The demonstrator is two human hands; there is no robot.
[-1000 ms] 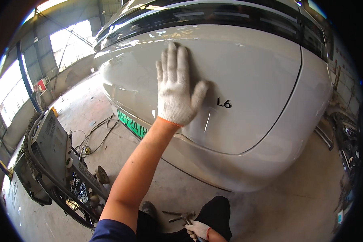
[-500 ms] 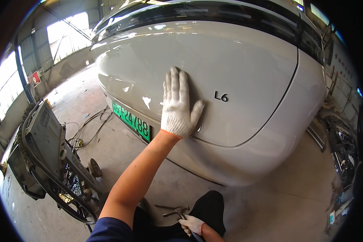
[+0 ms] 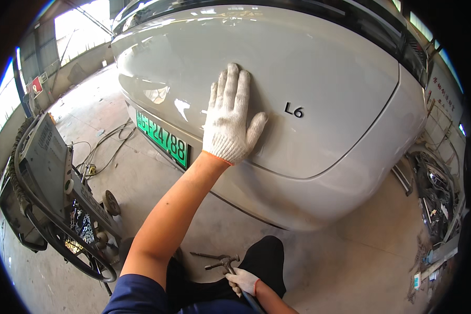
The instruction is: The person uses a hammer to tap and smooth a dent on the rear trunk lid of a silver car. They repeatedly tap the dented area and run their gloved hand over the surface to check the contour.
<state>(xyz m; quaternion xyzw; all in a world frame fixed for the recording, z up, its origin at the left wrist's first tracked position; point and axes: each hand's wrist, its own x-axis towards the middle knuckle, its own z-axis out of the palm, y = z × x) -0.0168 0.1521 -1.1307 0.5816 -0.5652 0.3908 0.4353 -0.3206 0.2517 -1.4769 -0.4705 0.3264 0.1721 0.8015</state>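
Observation:
My left hand [image 3: 230,118], in a white knitted glove with an orange cuff, lies flat on the glossy pale tailgate [image 3: 340,73] of a car, fingers extended, left of the dark badge [image 3: 294,110]. A green license plate [image 3: 161,138] is below and left of it. Low at the bottom centre, my right hand [image 3: 242,280], also gloved, grips a metal tool [image 3: 222,261] with several prongs at its head and a dark handle or hose running back toward me. The tool is over the floor beside my dark-clad leg [image 3: 261,251]; my right fingers are partly hidden.
A grey wheeled machine [image 3: 42,167] with thick hoses stands at the left, near loose cables [image 3: 110,138] on the concrete floor [image 3: 361,256]. Dark car parts [image 3: 432,193] are heaped at the right by a wall [image 3: 445,104]. Bright windows [image 3: 81,29] are behind at upper left.
My left hand has slid down the panel relative to the badge since a second ago, then shifted slightly back up. The view has shifted, so the car sits higher in frame.

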